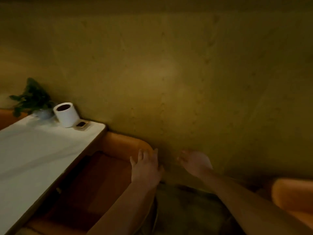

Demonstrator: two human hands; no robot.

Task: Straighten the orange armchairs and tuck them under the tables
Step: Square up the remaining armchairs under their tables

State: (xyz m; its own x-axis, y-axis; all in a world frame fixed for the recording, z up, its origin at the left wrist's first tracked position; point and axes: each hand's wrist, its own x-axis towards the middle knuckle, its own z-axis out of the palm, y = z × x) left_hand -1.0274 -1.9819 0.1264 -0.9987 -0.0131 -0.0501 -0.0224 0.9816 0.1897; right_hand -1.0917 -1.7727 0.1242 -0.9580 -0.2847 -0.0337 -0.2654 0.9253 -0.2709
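While the orange armchair (pixel 122 145) sits with its seat partly under the white table (pixel 33 150), its round back stands close to the yellow-green wall (pixel 186 73). The chair's back curves round at the corner, and its dark orange seat runs along beside the table's long edge.

The left hand (pixel 145 168) is at that round corner of the chair back. Its fingers are straight and spread wide, and they lie on the top of the soft rim. It is not curled round anything. The picture is blurry here, so how hard it presses cannot be told.

The right hand (pixel 194 163) is just beside the left one, a little apart from the chair. It hangs in the air in front of the wall. Its fingers are loose and spread, and it holds nothing.

A second orange armchair (pixel 294 197) shows at the bottom right edge, well apart from the first. Only a blurry part of it can be seen.

At the far end of the table, by the wall, stands a green plant (pixel 32 99) in a pale pot. Next to it is a white round tub (pixel 66 116) with a dark inside. A small dark tray (pixel 81 124) lies just beside the tub. The floor (pixel 186 209) below the arms is dim.
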